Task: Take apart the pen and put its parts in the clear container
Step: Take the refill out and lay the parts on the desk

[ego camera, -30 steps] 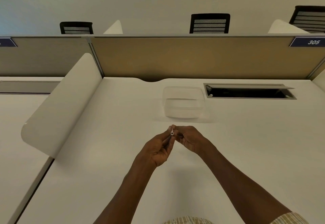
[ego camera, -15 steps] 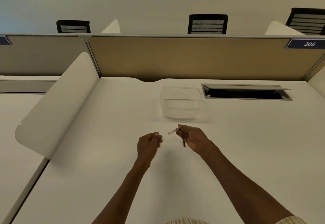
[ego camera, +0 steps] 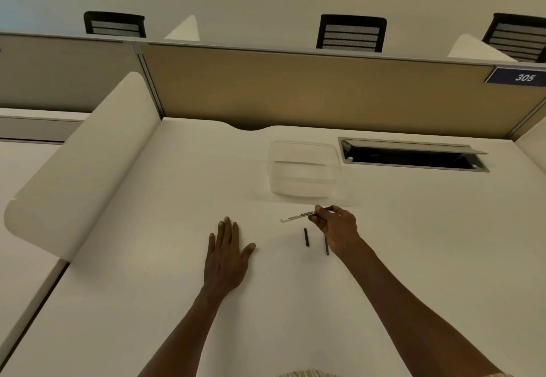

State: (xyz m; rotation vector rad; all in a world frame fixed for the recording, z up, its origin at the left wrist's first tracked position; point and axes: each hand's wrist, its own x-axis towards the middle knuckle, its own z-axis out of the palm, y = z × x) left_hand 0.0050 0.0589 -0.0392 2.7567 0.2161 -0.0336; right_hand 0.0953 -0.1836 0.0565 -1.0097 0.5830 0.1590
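Observation:
My right hand (ego camera: 335, 230) pinches the white pen barrel (ego camera: 297, 216), which points left above the desk, just in front of the clear container (ego camera: 301, 187). A short black pen part (ego camera: 306, 237) lies on the desk below the barrel. A second thin black part (ego camera: 327, 248) shows partly behind my right hand; whether it lies on the desk or hangs from the hand I cannot tell. My left hand (ego camera: 227, 251) rests flat on the desk with its fingers straight, holding nothing. The container looks empty.
The white desk (ego camera: 147, 258) is bounded by a tan partition (ego camera: 295, 90) at the back and a rounded white divider (ego camera: 79, 166) on the left. An open cable slot (ego camera: 413, 158) sits right of the container.
My hands have separated. The left hand let go of the pen, moved left and flattened onto the desk. A short black part now lies on the desk below the barrel.

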